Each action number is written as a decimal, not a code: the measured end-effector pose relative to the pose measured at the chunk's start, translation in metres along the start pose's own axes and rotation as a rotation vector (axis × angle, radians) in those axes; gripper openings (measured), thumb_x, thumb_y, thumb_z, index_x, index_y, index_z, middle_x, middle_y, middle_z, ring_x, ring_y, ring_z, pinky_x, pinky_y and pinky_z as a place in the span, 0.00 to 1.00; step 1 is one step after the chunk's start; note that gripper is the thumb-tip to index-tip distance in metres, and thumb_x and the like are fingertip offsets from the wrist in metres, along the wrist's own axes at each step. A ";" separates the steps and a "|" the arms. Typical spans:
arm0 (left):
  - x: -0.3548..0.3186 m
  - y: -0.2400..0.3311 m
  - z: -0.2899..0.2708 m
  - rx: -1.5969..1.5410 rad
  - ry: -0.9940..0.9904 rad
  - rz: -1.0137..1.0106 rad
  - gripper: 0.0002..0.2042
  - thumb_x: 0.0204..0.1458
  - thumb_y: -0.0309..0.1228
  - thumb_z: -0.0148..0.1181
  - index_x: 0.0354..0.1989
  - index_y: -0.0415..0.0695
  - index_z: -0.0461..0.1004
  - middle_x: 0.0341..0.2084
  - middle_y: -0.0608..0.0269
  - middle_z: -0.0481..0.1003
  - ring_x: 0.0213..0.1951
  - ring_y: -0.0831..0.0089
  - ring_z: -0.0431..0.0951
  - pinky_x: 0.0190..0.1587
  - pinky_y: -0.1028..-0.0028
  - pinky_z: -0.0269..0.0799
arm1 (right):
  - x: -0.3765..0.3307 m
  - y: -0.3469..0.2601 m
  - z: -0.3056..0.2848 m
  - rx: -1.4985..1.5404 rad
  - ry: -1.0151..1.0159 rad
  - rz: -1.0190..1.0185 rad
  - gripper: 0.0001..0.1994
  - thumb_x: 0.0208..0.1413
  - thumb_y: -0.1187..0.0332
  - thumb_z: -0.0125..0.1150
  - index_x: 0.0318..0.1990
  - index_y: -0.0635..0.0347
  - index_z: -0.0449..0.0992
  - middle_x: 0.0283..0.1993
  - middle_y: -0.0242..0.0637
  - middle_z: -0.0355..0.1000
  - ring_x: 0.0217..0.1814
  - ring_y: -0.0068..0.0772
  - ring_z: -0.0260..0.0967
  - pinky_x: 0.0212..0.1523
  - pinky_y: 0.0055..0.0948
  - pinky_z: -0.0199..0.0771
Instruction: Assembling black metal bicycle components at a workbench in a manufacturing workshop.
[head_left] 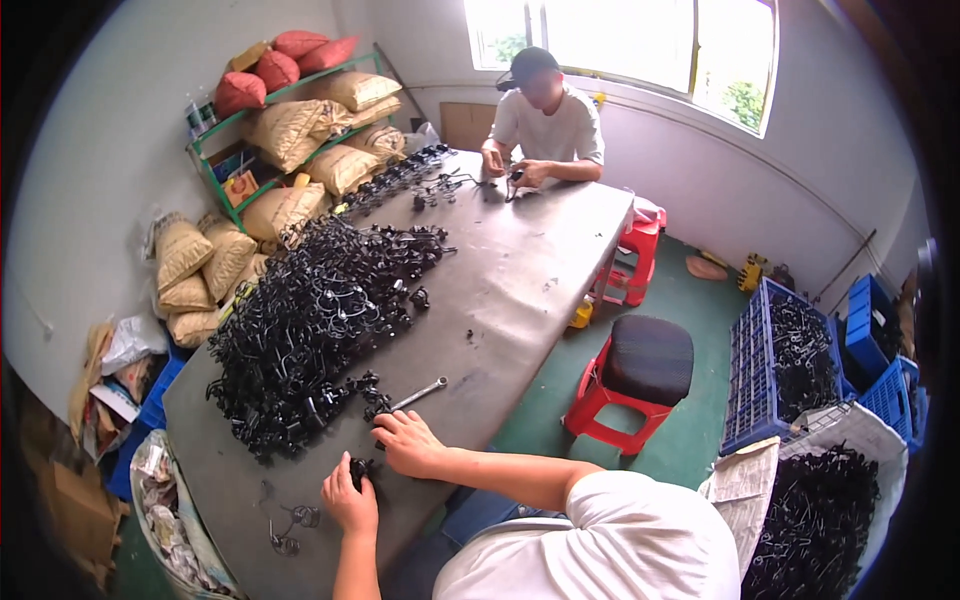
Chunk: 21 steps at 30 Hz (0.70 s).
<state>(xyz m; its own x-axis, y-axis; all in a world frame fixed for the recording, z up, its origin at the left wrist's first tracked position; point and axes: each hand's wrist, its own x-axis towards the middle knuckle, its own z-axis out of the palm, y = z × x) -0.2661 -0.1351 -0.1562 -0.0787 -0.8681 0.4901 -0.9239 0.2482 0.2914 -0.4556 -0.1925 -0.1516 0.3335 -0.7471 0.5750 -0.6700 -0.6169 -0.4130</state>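
My left hand [350,498] is near the table's front edge, its fingers closed round a small black part [362,472]; the part's exact kind is hard to make out. Just beyond and to the right, my right hand [408,444] is bent with its fingertips together, and a dark bit shows below them. What those fingers hold is mostly hidden. A silver wrench [422,392] lies beyond my right hand, its lower end beside a few black parts [373,393]. Several wire-like pieces with coiled ends [290,530] lie left of my left hand.
A big heap of black clamp-like parts [310,320] covers the left of the grey table [500,270]. A co-worker [548,125] sits at the far end, handling parts. Right are a red stool with black seat [650,360], a blue crate [735,380] and a sack of parts [815,510].
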 end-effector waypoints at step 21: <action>-0.022 -0.118 -0.127 0.393 0.318 -0.278 0.27 0.55 0.29 0.61 0.64 0.42 0.65 0.61 0.48 0.67 0.61 0.49 0.68 0.62 0.55 0.62 | 0.014 -0.040 0.038 0.293 -0.312 0.013 0.16 0.48 0.77 0.56 0.46 0.66 0.66 0.42 0.52 0.65 0.40 0.57 0.72 0.40 0.51 0.73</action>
<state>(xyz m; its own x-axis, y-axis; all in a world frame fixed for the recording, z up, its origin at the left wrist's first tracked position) -0.1081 -0.0907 -0.0974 0.2478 -0.6907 0.6794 -0.9682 -0.2023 0.1474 -0.3987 -0.1873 -0.1542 0.5407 -0.7669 0.3457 -0.4742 -0.6173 -0.6278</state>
